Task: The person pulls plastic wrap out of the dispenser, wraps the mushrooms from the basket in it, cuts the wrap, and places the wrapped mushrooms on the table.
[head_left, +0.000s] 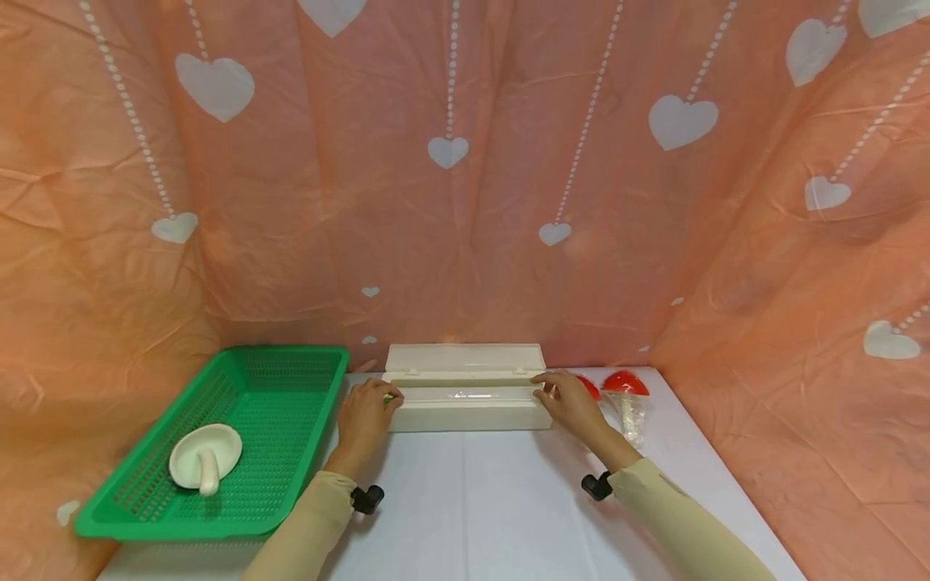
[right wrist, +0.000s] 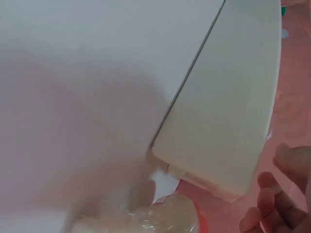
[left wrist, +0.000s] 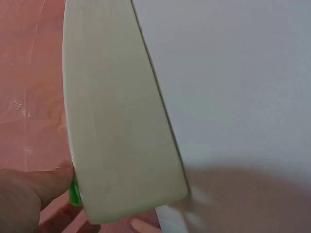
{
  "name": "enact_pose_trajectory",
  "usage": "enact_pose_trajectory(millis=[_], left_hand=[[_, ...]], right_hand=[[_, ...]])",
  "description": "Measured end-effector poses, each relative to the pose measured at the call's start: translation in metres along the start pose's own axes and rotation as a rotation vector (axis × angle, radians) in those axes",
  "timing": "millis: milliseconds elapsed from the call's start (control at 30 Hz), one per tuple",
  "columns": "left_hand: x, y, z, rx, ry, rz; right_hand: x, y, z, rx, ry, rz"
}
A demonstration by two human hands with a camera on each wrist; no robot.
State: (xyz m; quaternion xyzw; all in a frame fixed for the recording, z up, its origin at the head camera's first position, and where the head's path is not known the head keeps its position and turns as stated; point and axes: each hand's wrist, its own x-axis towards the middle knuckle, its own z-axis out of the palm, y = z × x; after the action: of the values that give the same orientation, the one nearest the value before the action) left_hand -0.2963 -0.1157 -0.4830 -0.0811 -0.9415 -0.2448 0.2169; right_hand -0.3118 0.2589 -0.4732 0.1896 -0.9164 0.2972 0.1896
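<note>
A long white cling film dispenser (head_left: 468, 417) lies across the table with its lid (head_left: 465, 357) flipped up at the back. Shiny clear film (head_left: 465, 394) stretches along its top. At the left end, my left hand (head_left: 366, 420) pinches a small green tab (left wrist: 75, 193) between thumb and fingers, close against the box's upper edge. My right hand (head_left: 574, 407) is at the other end, thumb by the front edge and forefinger by the back of the opening. Its fingers (right wrist: 274, 196) are spread apart from the thumb in the right wrist view, with nothing seen between them.
On the left stands a green plastic basket (head_left: 334, 403) with a pale model mushroom (head_left: 207, 452) inside. A red-capped mushroom (head_left: 625, 384) in clear wrap lies right of the dispenser, beside another red cap (head_left: 590, 387) partly behind my right hand. A pink heart-patterned curtain (head_left: 465, 266) hangs behind.
</note>
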Motion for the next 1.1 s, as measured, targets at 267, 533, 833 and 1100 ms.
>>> enact_pose_trajectory(millis=[267, 533, 833, 1100], left_hand=[[0.002, 0.007, 0.001, 0.061, 0.049, -0.007], [0.008, 0.010, 0.006, 0.116, 0.045, -0.020], [0.013, 0.010, 0.015, 0.182, 0.109, 0.006], [0.016, 0.008, 0.013, 0.169, 0.042, 0.094]], right_hand=[[0.010, -0.003, 0.008, -0.064, -0.117, 0.089], [0.016, -0.001, 0.011, -0.065, -0.142, 0.122], [0.019, 0.001, 0.012, -0.061, -0.120, 0.119], [0.017, 0.000, 0.011, -0.003, -0.108, 0.156]])
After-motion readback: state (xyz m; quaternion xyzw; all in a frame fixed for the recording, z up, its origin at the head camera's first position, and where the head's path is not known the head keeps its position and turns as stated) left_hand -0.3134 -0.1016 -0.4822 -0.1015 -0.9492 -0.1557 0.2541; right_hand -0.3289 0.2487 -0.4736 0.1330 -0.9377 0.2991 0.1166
